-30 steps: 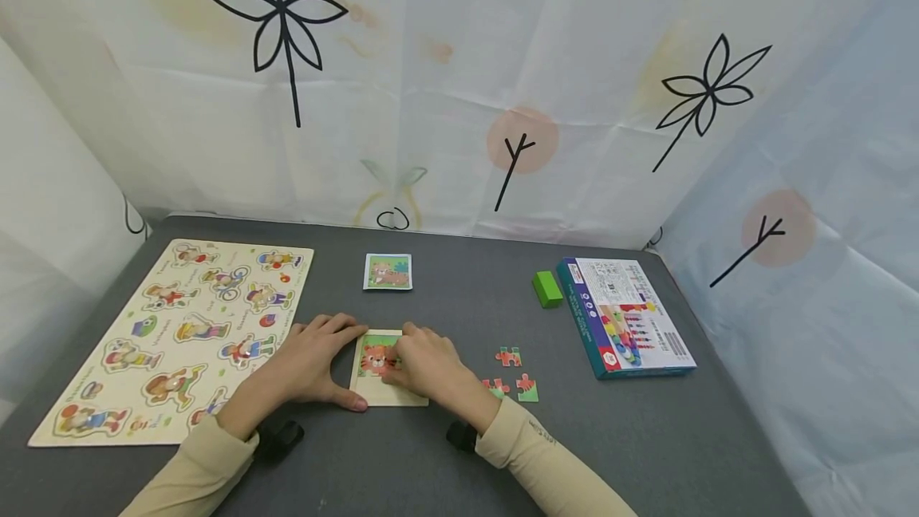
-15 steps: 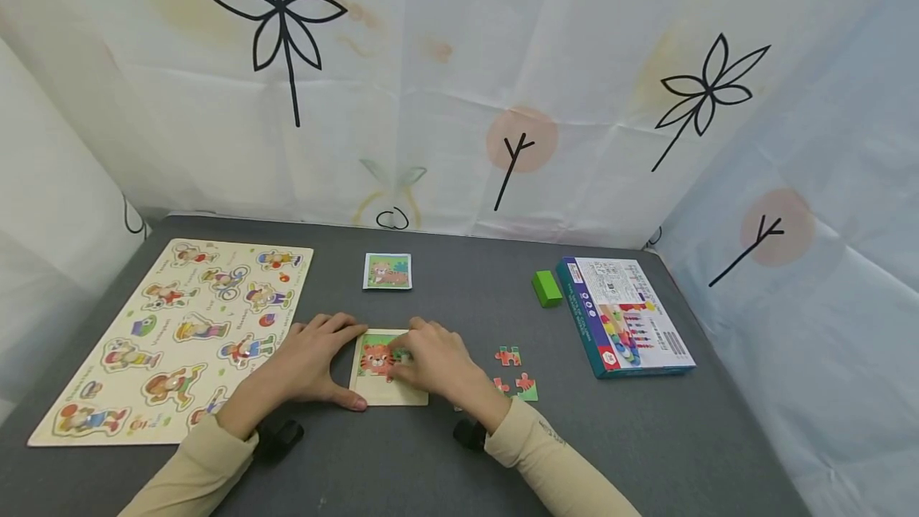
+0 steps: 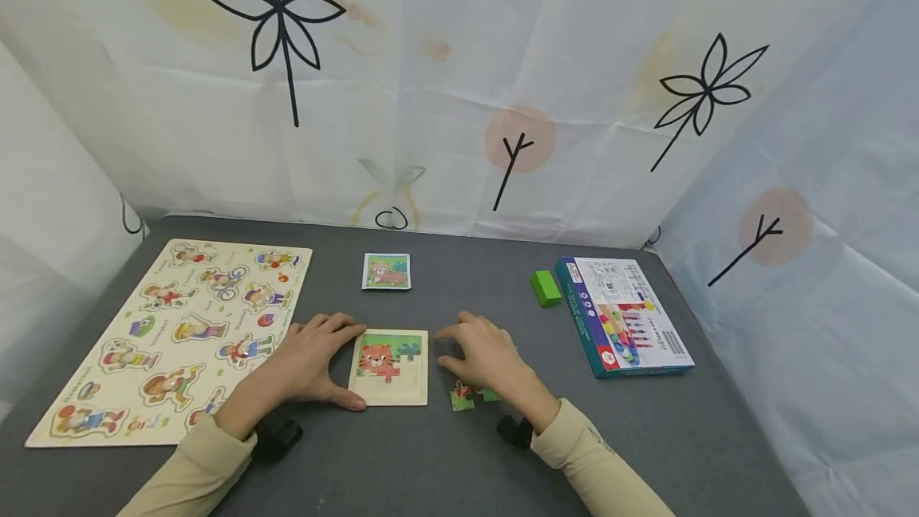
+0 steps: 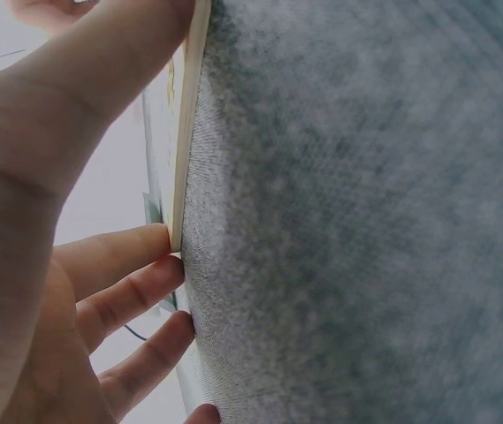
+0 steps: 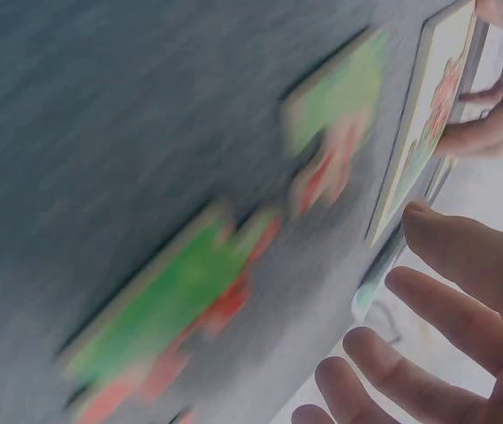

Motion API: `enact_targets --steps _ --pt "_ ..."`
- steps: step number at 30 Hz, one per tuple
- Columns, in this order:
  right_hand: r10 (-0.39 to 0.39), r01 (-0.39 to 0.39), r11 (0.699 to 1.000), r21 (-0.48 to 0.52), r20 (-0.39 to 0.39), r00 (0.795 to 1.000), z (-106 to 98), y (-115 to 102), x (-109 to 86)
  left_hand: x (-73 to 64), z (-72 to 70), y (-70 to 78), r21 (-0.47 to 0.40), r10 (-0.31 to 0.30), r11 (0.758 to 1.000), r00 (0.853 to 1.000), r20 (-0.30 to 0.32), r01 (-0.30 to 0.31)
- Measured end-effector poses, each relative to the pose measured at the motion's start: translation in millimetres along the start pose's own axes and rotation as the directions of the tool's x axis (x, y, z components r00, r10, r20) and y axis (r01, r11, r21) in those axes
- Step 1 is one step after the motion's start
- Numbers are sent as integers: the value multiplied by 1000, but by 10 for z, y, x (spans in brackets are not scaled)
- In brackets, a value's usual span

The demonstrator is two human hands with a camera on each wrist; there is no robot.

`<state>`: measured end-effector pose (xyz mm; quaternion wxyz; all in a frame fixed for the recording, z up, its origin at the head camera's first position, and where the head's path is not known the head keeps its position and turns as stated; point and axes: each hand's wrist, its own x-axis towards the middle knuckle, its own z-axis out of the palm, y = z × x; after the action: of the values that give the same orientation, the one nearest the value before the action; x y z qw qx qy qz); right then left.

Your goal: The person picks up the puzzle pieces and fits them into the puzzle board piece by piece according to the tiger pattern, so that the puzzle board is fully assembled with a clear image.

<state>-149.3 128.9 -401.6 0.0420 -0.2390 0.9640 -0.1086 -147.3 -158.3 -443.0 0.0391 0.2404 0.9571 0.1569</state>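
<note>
A small square wooden puzzle board (image 3: 404, 396) lies in front of me, with a tiger face (image 3: 376, 359) and a blue-green piece (image 3: 410, 350) in its upper part and bare wood below. My left hand (image 3: 309, 364) holds its left side, thumb at the near corner and index fingertip at the far one; the left wrist view shows these fingers along the board's edge (image 4: 183, 168). To the right, my right hand (image 3: 483, 353) hovers over loose jigsaw pieces (image 3: 462, 399) with nothing in its fingers. Those green and red pieces (image 5: 163, 291) look blurred in the right wrist view; the hand partly covers them in the head view.
A large picture board (image 3: 165, 333) with figures lies at the left, close to my left hand. Behind the puzzle stands a small picture card or stack (image 3: 386, 271). A green block (image 3: 546, 289) sits beside a flat box (image 3: 625, 317) at the right. Cloth walls (image 3: 431, 102) enclose the table.
My right hand has left the puzzle board and moved right, over the loose pieces. The blue-green piece at the board's upper right now shows uncovered. My left hand stays in place.
</note>
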Motion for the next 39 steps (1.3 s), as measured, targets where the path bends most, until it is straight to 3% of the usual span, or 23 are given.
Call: enact_targets --steps 8,25,39 --pt "31 -29 999 45 -26 999 -102 266 -146 1 0 4 3 -5 1000 1000 0 5" --pt "154 -155 986 70 13 988 -114 631 -371 3 19 -12 9 1 1000 1000 -12 -1" --pt "179 -181 978 100 35 983 -101 663 -386 0 17 -8 4 6 1000 1000 -15 -6"
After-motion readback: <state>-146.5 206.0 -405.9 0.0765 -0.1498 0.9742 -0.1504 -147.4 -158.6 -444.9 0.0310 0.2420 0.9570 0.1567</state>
